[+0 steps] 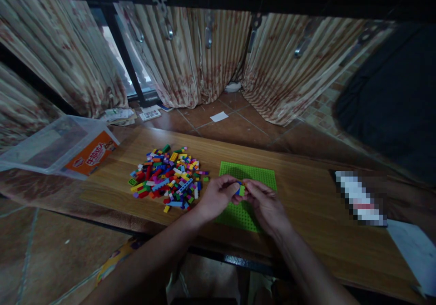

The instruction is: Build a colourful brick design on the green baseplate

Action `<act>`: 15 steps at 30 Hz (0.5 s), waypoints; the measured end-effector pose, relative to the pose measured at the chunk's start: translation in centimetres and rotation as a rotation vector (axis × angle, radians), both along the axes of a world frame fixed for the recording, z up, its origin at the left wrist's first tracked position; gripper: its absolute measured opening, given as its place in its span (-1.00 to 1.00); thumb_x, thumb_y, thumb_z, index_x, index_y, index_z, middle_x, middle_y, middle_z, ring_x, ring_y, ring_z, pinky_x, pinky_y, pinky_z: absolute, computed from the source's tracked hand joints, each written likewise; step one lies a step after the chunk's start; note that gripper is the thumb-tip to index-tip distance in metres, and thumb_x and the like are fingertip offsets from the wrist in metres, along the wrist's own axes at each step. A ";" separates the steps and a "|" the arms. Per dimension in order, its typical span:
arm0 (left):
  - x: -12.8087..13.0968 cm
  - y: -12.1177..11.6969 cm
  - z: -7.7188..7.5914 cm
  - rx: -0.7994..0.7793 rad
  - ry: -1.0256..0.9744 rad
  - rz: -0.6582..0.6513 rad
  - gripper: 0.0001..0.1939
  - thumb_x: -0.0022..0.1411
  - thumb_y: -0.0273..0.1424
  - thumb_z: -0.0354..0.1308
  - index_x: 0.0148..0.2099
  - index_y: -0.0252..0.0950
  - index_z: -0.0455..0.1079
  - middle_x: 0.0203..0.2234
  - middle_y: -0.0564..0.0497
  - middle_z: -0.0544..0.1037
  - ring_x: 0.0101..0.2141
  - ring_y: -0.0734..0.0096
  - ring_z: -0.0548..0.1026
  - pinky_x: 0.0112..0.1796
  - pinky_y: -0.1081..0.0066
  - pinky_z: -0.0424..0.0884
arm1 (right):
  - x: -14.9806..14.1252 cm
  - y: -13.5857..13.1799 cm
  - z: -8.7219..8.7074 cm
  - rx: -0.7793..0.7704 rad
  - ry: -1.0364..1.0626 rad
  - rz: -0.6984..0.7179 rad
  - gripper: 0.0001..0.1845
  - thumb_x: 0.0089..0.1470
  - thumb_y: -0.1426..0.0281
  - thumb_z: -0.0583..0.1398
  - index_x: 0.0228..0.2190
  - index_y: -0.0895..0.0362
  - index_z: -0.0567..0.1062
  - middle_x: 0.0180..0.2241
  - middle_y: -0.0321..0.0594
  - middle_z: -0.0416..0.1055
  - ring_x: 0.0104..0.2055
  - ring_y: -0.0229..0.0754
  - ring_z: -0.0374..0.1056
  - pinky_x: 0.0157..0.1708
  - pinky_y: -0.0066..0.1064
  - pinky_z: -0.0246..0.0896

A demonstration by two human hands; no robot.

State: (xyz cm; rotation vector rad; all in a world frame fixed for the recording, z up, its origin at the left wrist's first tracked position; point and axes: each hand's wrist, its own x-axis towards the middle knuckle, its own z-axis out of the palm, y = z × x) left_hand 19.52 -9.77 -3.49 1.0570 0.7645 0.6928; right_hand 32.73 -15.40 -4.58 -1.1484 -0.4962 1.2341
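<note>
Over a green studded baseplate point(235, 216), my left hand point(218, 196) and my right hand point(267, 203) meet with fingertips closed. Between them is a small cluster of toy building bricks point(241, 190), with blue and light green showing. A bit of orange shows by the right fingertips. My left thumb and fingers pinch the cluster from the left, and my right fingers press on it from the other side. Parts of the bricks are hidden behind the fingers. Left of the baseplate lies a heap of loose, many-coloured bricks point(166, 178).
A clear plastic bin point(57, 148) with an orange label stands at the wooden table's point(306, 205) left end. To the right lie a blurred-out flat object point(361, 200) and a white sheet point(413, 246). Curtains point(190, 60) hang beyond, above a tiled floor with papers.
</note>
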 end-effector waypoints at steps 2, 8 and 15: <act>0.0 0.0 0.0 -0.064 -0.022 0.024 -0.70 0.05 -0.21 0.27 -0.35 -0.36 0.38 -0.54 0.06 0.48 -0.56 0.52 0.46 -0.49 0.49 0.40 | 0.0 0.0 0.1 -0.029 0.094 0.025 -0.78 -0.15 0.24 0.40 -0.41 0.07 0.63 -0.47 -0.31 0.51 -0.45 -0.30 0.34 -0.39 -0.43 0.26; 0.1 0.0 -0.2 -0.033 0.024 0.060 -0.68 0.07 -0.19 0.25 -0.29 -0.36 0.36 -0.51 0.07 0.47 -0.54 0.51 0.47 -0.49 0.49 0.39 | -0.5 -0.2 0.7 -0.063 0.080 0.098 -0.69 -0.07 0.10 0.33 -0.42 0.09 0.55 -0.52 -0.31 0.44 -0.48 -0.29 0.30 -0.52 -0.48 0.15; 0.1 -0.1 -0.6 0.115 0.064 0.001 -0.81 0.17 -0.30 0.14 -0.32 -0.35 0.34 -0.61 0.11 0.40 -0.58 0.55 0.38 -0.51 0.51 0.31 | -1.3 -0.4 0.5 -0.034 -0.174 0.118 -0.66 -0.16 0.11 0.39 -0.49 0.11 0.52 -0.59 -0.33 0.40 -0.59 -0.36 0.17 -0.65 -0.52 -0.02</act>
